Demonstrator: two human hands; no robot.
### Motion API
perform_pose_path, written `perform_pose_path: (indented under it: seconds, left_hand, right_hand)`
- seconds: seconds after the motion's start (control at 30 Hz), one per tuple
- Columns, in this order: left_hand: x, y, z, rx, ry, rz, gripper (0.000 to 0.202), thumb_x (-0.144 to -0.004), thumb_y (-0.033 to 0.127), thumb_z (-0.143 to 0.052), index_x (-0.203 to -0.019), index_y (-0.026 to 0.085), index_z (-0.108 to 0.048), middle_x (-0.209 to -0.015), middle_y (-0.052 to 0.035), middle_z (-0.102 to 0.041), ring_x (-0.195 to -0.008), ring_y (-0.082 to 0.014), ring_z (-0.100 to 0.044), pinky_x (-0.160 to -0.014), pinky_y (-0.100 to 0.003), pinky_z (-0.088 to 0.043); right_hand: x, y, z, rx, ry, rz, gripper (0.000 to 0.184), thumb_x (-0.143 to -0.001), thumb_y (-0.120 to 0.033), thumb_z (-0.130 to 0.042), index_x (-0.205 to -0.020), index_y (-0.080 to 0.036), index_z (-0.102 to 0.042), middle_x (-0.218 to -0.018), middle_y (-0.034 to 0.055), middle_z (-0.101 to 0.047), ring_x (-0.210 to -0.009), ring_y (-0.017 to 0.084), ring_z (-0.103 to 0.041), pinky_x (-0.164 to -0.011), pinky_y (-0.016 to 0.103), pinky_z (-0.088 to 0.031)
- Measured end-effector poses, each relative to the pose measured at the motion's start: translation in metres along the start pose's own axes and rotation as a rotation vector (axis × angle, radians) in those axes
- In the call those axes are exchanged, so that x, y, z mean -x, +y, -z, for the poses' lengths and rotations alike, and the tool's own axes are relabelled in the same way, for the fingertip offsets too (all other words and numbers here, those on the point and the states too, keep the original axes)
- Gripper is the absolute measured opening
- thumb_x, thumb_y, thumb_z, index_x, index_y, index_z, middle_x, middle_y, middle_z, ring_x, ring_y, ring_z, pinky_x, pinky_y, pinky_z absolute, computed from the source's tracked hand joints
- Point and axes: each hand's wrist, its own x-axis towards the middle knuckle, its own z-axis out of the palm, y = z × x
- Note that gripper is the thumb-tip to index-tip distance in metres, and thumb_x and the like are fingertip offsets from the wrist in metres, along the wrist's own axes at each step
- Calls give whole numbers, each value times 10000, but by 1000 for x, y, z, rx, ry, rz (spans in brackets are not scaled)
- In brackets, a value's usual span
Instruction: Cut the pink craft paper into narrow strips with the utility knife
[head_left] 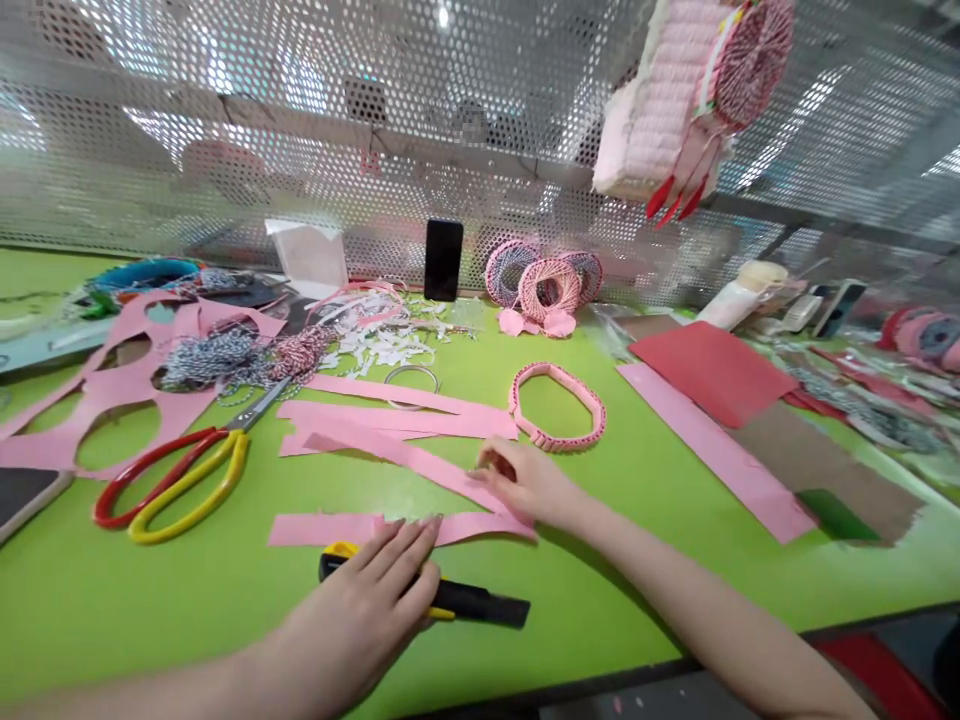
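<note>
My left hand (367, 610) lies flat with its fingers on a pink paper strip (322, 530), and its palm is over a yellow and black utility knife (480, 603). My right hand (525, 485) rests on a long diagonal pink strip (405, 460), its fingertips bunched at the strip's edge. The frame does not settle whether those fingers grip it. Further pink strips (397, 420) lie just beyond, near a pink woven oval ring (556, 407). Red and yellow handled scissors (176, 480) lie to the left.
A pink cut-out sheet (112, 390) with oval holes, twisted twine (225, 358), white paper scraps (375, 335), a phone (443, 260) and woven pink rings (541, 285) line the green table's back. Red and pink card (712, 400) lies right. A perforated metal screen (300, 120) stands behind.
</note>
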Motion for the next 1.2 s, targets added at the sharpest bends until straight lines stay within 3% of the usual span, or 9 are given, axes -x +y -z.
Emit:
perform_pose_path:
  seconds: [0.1, 0.17, 0.3, 0.47, 0.57, 0.67, 0.83, 1.07, 1.2]
  left_hand:
    - [-2, -2, 1, -5, 22, 6, 263, -962, 194, -380, -1083, 123, -602, -1249, -173, -662, -1122, -285, -636, -960, -408, -477]
    - [-5, -5, 2, 8, 21, -23, 281, -959, 186, -383, -1117, 109, -603, -1293, -166, -639, -1174, -280, -609, -976, -402, -475]
    - [-20, -7, 1, 89, -13, -129, 274, -938, 162, -423, -1132, 101, -607, -1371, -148, -585, -1266, -246, -543, -1022, -349, -454]
    - [-40, 7, -13, 132, -73, -126, 200, -912, 256, -527, -1056, 157, -626, -1379, -145, -577, -1260, -270, -550, -1060, -402, -398]
    - [-42, 14, -20, 116, -44, -94, 226, -864, 304, -589, -1037, 162, -625, -1340, -150, -609, -1211, -292, -580, -1041, -410, -379]
    - [-40, 14, -21, 111, -9, -89, 225, -830, 271, -597, -1027, 164, -617, -1325, -147, -620, -1205, -286, -578, -1059, -399, -327]
    - [-40, 12, -18, 121, -46, -118, 249, -809, 275, -601, -1028, 159, -603, -1324, -169, -615, -1200, -299, -578, -1064, -413, -315]
    - [-38, 13, -19, 132, -78, -114, 228, -841, 199, -561, -1064, 155, -581, -1360, -185, -583, -1231, -316, -567, -1057, -453, -378]
    - [-39, 10, -16, 150, -49, -134, 212, -895, 221, -513, -1076, 137, -583, -1355, -177, -590, -1206, -306, -591, -1017, -440, -444]
  right_hand:
    - [11, 7, 14, -14, -127, 29, 291, -906, -452, -608, -834, -182, -527, -686, -24, -572, -575, 118, -493, -496, 215, -321]
    - [17, 8, 21, 10, -182, 61, 313, -874, -419, -654, -731, -186, -502, -682, -26, -557, -597, 119, -476, -515, 220, -307]
    - [17, 4, 22, 83, -199, 106, 255, -944, -271, -544, -711, -178, -498, -722, -3, -547, -655, 131, -460, -585, 244, -305]
    - [14, -3, 13, 176, -179, 128, 222, -980, -281, -498, -797, -164, -543, -786, 29, -585, -687, 152, -488, -598, 268, -292]
    - [15, -4, 10, 231, -174, 129, 239, -998, -292, -472, -827, -152, -563, -810, 49, -608, -693, 162, -516, -594, 280, -290]
    - [16, -5, 7, 265, -173, 127, 250, -1005, -308, -466, -852, -147, -579, -839, 63, -630, -712, 173, -550, -600, 284, -308]
    - [11, 1, 5, 276, -144, 59, 238, -1013, -276, -447, -901, -131, -598, -864, 87, -654, -745, 197, -598, -621, 289, -363]
    - [6, 21, 24, 192, -22, -76, 239, -1015, -281, -425, -1026, -128, -609, -1016, 155, -655, -869, 252, -634, -685, 323, -434]
    - [13, 17, 33, 43, 60, -78, 229, -1004, -256, -412, -1054, -161, -614, -917, 96, -661, -820, 221, -628, -703, 314, -438]
